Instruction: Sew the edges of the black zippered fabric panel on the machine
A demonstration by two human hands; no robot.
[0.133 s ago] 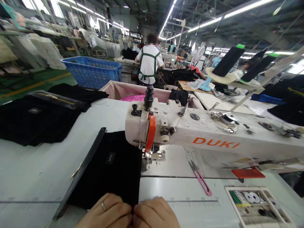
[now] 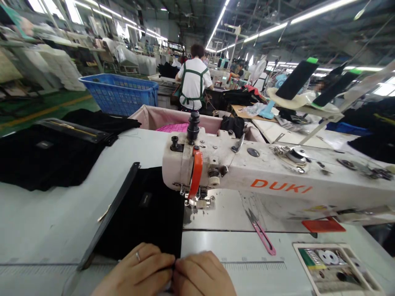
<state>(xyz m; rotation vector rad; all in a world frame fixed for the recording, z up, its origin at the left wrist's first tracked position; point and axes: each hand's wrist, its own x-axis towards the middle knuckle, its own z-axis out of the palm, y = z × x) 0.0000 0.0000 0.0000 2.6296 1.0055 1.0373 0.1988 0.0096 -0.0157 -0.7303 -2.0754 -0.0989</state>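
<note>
A black fabric panel [image 2: 145, 226] with a small dark label [image 2: 145, 200] lies on the sewing table, its right edge running under the presser foot [image 2: 200, 203] of the sewing machine [image 2: 247, 164]. Along its left side runs a dark trim strip with a zipper [image 2: 108, 218], and a gold-coloured pull sticks out from it. My left hand [image 2: 142, 267], with a ring on one finger, pinches the panel's near right corner. Close against it, my right hand [image 2: 202, 273] has its fingers closed on the same corner. The fingertips partly hide the cloth there.
Pink thread snips [image 2: 261, 233] lie right of the needle area. A recessed tray [image 2: 335, 267] holds bobbins at lower right. More black pieces [image 2: 52, 156] lie at left. Behind the machine are a pink fabric bin [image 2: 148, 117], a blue basket [image 2: 120, 92] and a seated person [image 2: 194, 80].
The black panel has shifted slightly away from me and to the right at its near end. My left hand has moved a little forward with it.
</note>
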